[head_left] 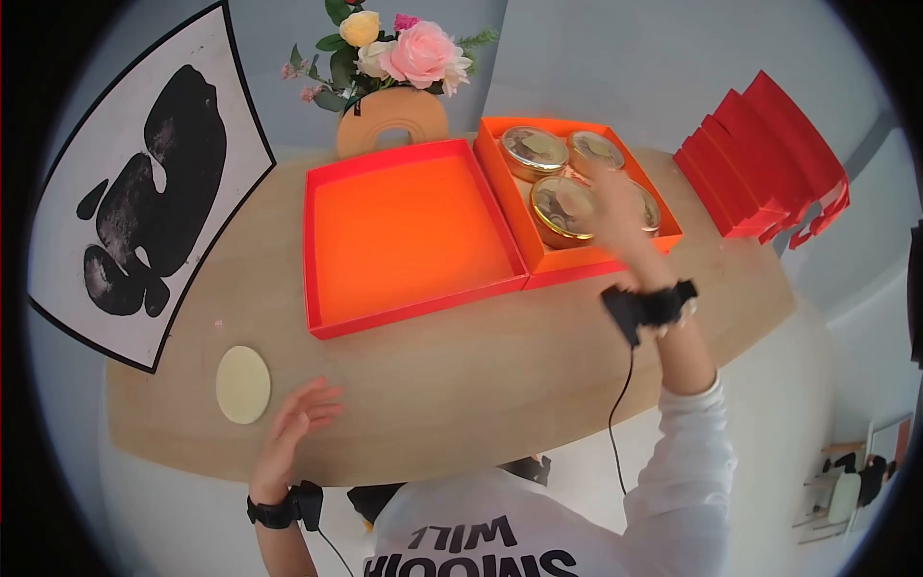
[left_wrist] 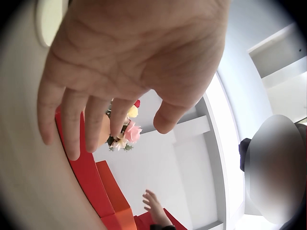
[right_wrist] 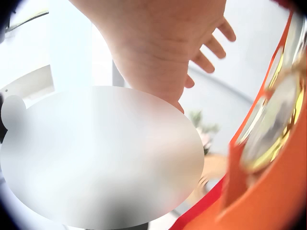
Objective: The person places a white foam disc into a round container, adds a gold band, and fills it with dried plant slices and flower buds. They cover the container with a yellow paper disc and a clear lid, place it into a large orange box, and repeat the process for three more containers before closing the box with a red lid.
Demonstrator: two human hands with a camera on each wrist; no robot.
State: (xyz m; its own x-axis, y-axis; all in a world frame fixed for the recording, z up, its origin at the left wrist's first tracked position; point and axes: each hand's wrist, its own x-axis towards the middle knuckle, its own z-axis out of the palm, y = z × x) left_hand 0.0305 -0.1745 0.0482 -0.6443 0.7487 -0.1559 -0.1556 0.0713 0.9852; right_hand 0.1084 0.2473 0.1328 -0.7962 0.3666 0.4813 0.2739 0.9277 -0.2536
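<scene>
My right hand [head_left: 620, 216], blurred, is raised over the orange-lined box [head_left: 551, 258]. Its fingers are extended and hold nothing in the right wrist view. Below it in the box sit several round gold-rimmed tins [head_left: 535, 149] with clear-looking lids. One tin [right_wrist: 271, 127] shows close beside the hand in the right wrist view; in the head view the hand partly covers the front-right tin. My left hand [head_left: 296, 423] hovers near the table's front edge, fingers loosely extended, palm bare in the left wrist view. Left of it lies a pale yellow disc [head_left: 242, 385].
An open red tray with an orange inside [head_left: 409, 240] adjoins the box on the left. Red paper bags [head_left: 764, 159] stand at the right. Behind are a tan arch vase [head_left: 392, 113] with flowers [head_left: 420, 53] and a black-and-white picture [head_left: 159, 183]. A cable [head_left: 620, 413] hangs from the right wrist.
</scene>
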